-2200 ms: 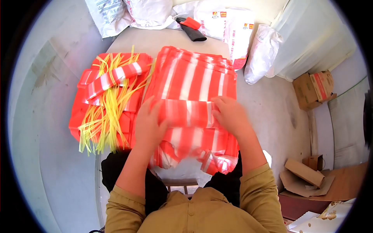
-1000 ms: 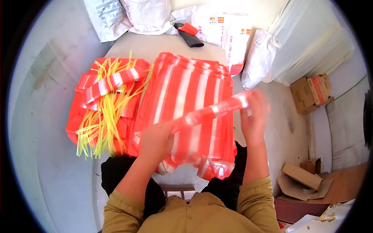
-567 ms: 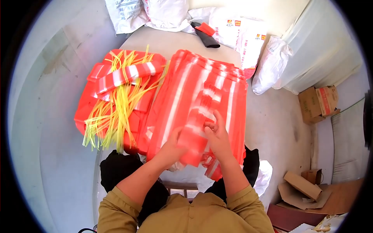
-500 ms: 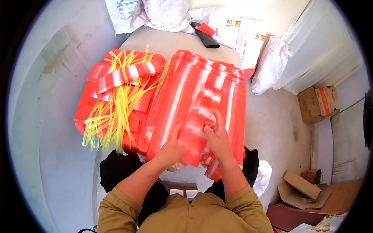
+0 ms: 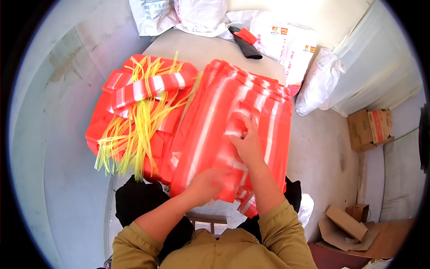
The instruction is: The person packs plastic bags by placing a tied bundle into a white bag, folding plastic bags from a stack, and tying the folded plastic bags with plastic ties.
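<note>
A thick stack of red-and-white striped plastic bags (image 5: 204,116) lies in front of me. Over its near right part runs a folded strip of the same striped plastic (image 5: 230,163), its lower end by the stack's front edge. My right hand (image 5: 248,145) is on the strip's upper part, fingers bent and thumb against the plastic; its grip is partly hidden. Low on the strip is my left hand (image 5: 206,186), its fingers smeared by motion. A small crumpled striped piece (image 5: 245,193) sits under my right forearm.
Left of the stack, yellow plastic ties (image 5: 143,130) and a folded striped bundle (image 5: 150,89) lie on a red pile (image 5: 101,121). White printed sacks (image 5: 199,15) line the table's (image 5: 179,47) far edge, near a black-and-red roll (image 5: 246,42). Cardboard boxes (image 5: 369,127) stand at right.
My right hand has moved up along the strip and its fingers have bent more. My left hand has shifted down toward the strip's near end. The whole view has tilted slightly.
</note>
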Tool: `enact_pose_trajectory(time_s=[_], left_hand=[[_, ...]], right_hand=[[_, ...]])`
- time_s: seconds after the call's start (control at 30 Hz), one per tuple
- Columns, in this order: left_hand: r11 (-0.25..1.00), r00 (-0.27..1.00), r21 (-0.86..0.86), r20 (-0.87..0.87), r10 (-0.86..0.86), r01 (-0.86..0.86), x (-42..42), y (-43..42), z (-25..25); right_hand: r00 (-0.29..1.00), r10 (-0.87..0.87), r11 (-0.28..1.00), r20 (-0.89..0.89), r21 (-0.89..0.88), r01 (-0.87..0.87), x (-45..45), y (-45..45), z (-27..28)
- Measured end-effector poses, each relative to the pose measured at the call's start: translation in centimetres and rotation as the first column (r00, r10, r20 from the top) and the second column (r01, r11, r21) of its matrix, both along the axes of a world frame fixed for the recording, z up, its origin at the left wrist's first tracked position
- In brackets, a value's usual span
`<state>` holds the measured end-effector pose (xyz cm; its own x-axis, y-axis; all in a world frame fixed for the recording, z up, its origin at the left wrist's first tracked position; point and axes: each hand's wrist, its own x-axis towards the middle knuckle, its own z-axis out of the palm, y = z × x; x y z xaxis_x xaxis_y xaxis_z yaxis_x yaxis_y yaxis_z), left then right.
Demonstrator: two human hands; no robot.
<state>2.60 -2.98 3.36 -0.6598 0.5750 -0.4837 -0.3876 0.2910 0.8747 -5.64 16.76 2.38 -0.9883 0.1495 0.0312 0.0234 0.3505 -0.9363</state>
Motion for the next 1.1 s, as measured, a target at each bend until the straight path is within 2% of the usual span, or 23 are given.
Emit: enact_pose_trajectory(time_s=[0.13, 0.2, 0.23, 0.3, 0.33, 0.43, 0.5, 0.53, 0.6, 0.63, 0.67, 0.7, 0.73, 0.77, 0.8, 0.87, 0.9, 0.93, 1.03, 1.1], left_hand=[[0.997, 0.997, 0.072, -0.070, 0.034, -0.029, 0.3, 0.3, -1.8], [0.996, 0.998, 0.080, -0.045, 0.037, -0.033, 0.2, 0.3, -1.5], [0.996, 0.994, 0.083, -0.102, 0.039, -0.031, 0.4, 0.3, -1.9], [0.995, 0.975, 0.092, -0.216, 0.049, -0.030, 0.6, 0.4, -2.8], [0.997, 0.984, 0.073, -0.176, 0.039, -0.026, 0.5, 0.3, -2.6], [0.999, 0.999, 0.040, -0.038, 0.030, -0.029, 0.6, 0.2, -1.1], [0.995, 0.995, 0.047, 0.060, 0.082, -0.085, 0.3, 0.0, -0.2], [0.994, 0.995, 0.057, 0.050, 0.086, -0.089, 0.3, -0.2, 0.0], [0.994, 0.996, 0.076, 0.044, 0.076, -0.079, 0.5, -0.4, 0.2], [0.992, 0.992, 0.091, 0.093, 0.082, -0.090, 0.4, -0.5, 0.7], [0.989, 0.986, 0.107, 0.138, 0.089, -0.104, 0.3, -0.5, 1.5], [0.985, 0.978, 0.123, 0.182, 0.097, -0.121, 0.3, -0.5, 1.9], [0.979, 0.982, 0.153, 0.156, 0.111, -0.135, 0.3, -0.4, 1.5], [0.972, 0.983, 0.184, 0.132, 0.125, -0.149, 0.3, -0.1, 0.5], [0.964, 0.984, 0.214, 0.112, 0.139, -0.161, 0.4, 0.3, -0.4], [0.955, 0.975, 0.235, -0.084, 0.204, -0.179, 1.0, 1.3, -1.3], [0.952, 0.955, 0.244, -0.182, 0.234, -0.187, 1.2, 1.6, -1.4], [0.972, 0.962, 0.212, -0.224, 0.154, -0.106, 1.2, 1.4, -1.2], [0.973, 0.833, 0.191, -0.512, 0.211, -0.129, 2.1, 2.8, -2.9], [0.984, 0.836, 0.146, -0.524, 0.164, -0.102, 2.1, 2.8, -2.6]], right_hand=[[0.996, -0.089, 0.995, -0.010, 0.032, 0.090, -3.2, 1.6, -0.4], [0.974, -0.091, 0.954, -0.207, 0.262, 0.145, -2.6, 2.1, 1.0], [0.951, -0.071, 0.912, -0.302, 0.367, 0.185, -2.3, 2.1, 1.8], [0.920, 0.113, 0.732, -0.376, 0.657, 0.179, -1.5, 1.9, 2.0], [0.899, 0.210, 0.606, -0.385, 0.772, 0.190, -1.2, 1.8, 2.0], [0.935, 0.338, 0.527, -0.104, 0.844, -0.096, -0.8, 1.6, -0.2], [0.968, 0.219, 0.593, -0.124, 0.805, -0.031, -1.0, 2.2, -0.2], [0.979, 0.166, 0.624, -0.121, 0.781, -0.009, -0.9, 2.3, -0.3], [0.966, 0.059, 0.839, -0.251, 0.537, 0.088, 0.6, 2.6, 0.0], [0.952, -0.014, 0.910, -0.306, 0.391, 0.139, 1.4, 2.9, 0.4], [0.959, -0.071, 0.859, -0.274, 0.472, 0.198, 2.6, 3.3, 0.4], [0.974, -0.143, 0.947, -0.175, 0.262, 0.186, 4.0, 3.1, 0.6], [0.981, -0.187, 0.981, -0.058, 0.038, 0.189, 5.7, 2.8, 1.0], [0.977, -0.200, 0.960, 0.068, -0.186, 0.210, 7.3, 2.5, 1.2], [0.979, -0.170, 0.956, 0.116, -0.220, 0.192, 8.8, 2.2, 1.0], [0.970, -0.112, 0.940, 0.215, -0.294, 0.174, 11.4, 1.1, 0.5], [0.976, -0.110, 0.952, 0.187, -0.264, 0.158, 11.9, 0.6, 0.5], [0.982, -0.107, 0.962, 0.155, -0.235, 0.142, 12.1, 0.1, 0.6], [0.991, -0.110, 0.971, 0.076, -0.204, 0.124, 11.9, -0.3, -0.1], [0.990, -0.115, 0.967, 0.084, -0.220, 0.131, 11.7, -0.7, 0.3]])
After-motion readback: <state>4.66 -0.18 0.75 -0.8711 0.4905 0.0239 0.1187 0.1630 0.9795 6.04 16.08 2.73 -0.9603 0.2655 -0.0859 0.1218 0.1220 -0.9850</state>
